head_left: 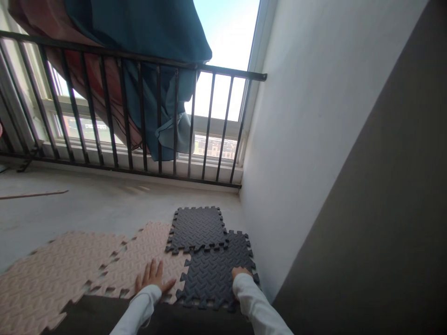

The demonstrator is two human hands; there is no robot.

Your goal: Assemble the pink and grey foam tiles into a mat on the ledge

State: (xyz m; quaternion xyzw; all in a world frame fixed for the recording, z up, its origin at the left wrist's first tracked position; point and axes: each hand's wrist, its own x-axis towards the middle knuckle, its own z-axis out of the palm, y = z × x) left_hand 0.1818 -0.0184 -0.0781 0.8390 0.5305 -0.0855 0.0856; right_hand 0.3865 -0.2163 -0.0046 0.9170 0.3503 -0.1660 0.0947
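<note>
My left hand (152, 277) lies flat with its fingers spread on a pink foam puzzle mat (146, 260) on the floor. My right hand (240, 272) rests on the right side of a dark grey foam mat (213, 274); its fingers are curled under and mostly hidden. A second dark grey mat (197, 228) lies just beyond, overlapping the near one at its toothed edge. More pink mats (59, 270) stretch to the left. Both arms wear white sleeves.
A black metal railing (139, 116) runs along the window side, with teal and red cloth (153, 56) hanging over it. A white wall (314, 139) stands close on the right. Bare concrete floor (87, 204) lies beyond the mats, with a thin wooden strip (35, 194) at left.
</note>
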